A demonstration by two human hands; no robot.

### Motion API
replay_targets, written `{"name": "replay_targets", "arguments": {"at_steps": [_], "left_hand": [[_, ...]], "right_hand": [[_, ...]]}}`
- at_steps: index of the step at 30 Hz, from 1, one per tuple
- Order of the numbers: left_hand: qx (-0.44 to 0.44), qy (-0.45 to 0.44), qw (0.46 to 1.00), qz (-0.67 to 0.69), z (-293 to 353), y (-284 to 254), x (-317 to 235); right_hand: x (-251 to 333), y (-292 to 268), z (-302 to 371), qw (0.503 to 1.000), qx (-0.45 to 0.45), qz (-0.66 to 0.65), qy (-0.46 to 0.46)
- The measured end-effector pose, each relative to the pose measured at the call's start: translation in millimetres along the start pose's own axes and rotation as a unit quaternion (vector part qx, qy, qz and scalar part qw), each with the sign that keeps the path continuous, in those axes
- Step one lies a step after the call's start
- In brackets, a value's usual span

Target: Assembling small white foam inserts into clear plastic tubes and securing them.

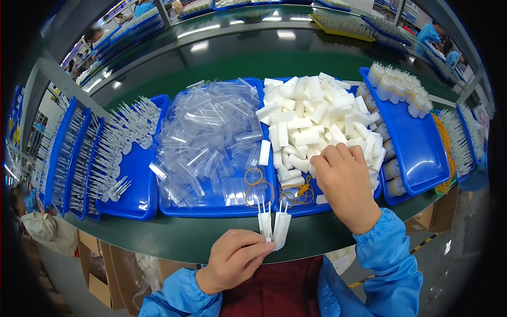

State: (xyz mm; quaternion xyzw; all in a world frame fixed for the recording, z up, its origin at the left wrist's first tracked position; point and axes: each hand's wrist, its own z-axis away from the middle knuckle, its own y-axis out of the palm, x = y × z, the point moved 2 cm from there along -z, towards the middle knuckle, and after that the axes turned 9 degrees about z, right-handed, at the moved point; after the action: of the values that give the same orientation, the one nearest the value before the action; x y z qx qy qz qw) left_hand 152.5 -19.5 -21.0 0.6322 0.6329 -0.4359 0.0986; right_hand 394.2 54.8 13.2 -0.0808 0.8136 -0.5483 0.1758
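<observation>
sleeves cut off toward five and seven o'clock; worker at two blurred; right hand hides some blocks.

Text or signs — none legible.

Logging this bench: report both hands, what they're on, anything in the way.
Left hand pinching white pronged pieces. Right hand at the white block pile, fingertips partly hidden, grip unclear. Nearest clutter: yellow rubber bands between the hands.

Bright reflections streak a green surface above the grey floor.
</observation>
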Motion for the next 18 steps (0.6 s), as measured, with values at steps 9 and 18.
{"name": "replay_targets", "arguments": {"at_steps": [9,18], "left_hand": [[0.059,0.038,0.996,-0.046,-3,-4,-4],[0.082,0.063,0.992,-0.076,-15,-1,-22]], "right_hand": [[24,-19,10,0.666,0.083,-0.713,0.203],[46,-21,17,0.597,0.024,-0.753,0.276]]}}
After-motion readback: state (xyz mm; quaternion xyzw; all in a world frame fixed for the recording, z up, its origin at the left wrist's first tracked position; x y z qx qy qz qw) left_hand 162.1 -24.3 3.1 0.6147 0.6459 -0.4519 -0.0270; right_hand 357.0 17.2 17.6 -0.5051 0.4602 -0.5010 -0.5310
